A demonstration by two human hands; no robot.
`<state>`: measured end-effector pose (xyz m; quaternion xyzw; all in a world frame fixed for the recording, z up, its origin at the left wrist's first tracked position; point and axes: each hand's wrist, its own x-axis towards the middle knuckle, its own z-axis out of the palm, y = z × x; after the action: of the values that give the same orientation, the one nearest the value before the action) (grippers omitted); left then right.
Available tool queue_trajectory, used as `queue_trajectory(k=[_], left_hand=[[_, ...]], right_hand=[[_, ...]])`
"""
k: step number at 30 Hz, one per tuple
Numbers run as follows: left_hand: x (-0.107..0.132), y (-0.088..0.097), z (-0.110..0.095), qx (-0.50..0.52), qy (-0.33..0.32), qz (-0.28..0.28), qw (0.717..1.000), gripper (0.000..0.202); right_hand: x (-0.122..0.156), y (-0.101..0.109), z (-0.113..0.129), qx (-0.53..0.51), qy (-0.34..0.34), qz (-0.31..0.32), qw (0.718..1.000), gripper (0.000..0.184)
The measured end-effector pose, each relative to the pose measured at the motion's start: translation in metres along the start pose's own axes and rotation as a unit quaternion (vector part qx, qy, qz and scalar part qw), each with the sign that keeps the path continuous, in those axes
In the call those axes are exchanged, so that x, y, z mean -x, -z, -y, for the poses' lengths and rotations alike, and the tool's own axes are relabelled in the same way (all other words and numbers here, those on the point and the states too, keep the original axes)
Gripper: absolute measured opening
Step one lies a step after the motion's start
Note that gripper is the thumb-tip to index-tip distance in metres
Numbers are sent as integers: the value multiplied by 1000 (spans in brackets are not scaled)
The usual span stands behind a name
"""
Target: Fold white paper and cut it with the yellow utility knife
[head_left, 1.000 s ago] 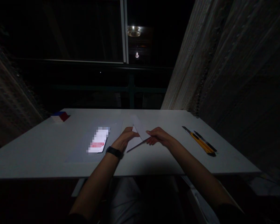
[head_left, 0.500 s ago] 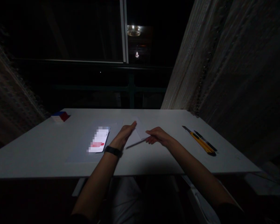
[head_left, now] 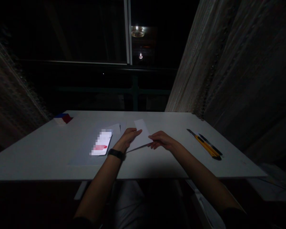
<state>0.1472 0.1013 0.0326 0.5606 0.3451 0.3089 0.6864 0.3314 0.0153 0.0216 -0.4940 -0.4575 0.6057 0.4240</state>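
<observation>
A folded white sheet of paper (head_left: 142, 132) is held a little above the white table (head_left: 157, 165), one edge raised. My left hand (head_left: 128, 138), with a dark band at the wrist, lies with its fingers stretched along the paper's left side. At the paper's right edge, my right hand (head_left: 160, 140) pinches it between thumb and fingers. Both forearms reach in from below.
A lit phone (head_left: 101, 142) lies left of my hands on more white paper (head_left: 115, 128). A yellow utility knife (head_left: 203, 144) and a dark pen (head_left: 209, 144) lie at the right. A red, white and blue block (head_left: 62, 118) sits at the far left corner. Curtains hang on both sides.
My left hand has gone from a pinch on the paper's corner to fingers lying stretched along it. The fold has been pressed flatter, and the paper now shows as a rectangle.
</observation>
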Motion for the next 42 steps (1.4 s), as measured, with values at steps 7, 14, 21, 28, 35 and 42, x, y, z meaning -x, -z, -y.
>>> queue_trajectory(k=[7,14,21,28,35,42], left_hand=[[-5,3,6,-27,-2,0,1000,29],[-2,0,3,-14,-13,-13,1000,31],[-3,-1,3,-61,-37,-38,997,35],[-2,-2,0,-106,-52,-87,989,43],[-3,-1,2,-130,-92,-61,985,40],[-3,-1,1,-133,-87,-64,985,36]], right_hand=[[-2,-2,-1,-10,-25,-16,999,27],[0,-2,1,-1,-33,3,999,29],[-2,-2,-1,16,-39,-11,999,30],[-3,-1,-3,45,-45,-11,998,34],[-2,-4,-2,72,-39,-33,996,34],[-1,-6,-1,73,-39,-44,996,33]])
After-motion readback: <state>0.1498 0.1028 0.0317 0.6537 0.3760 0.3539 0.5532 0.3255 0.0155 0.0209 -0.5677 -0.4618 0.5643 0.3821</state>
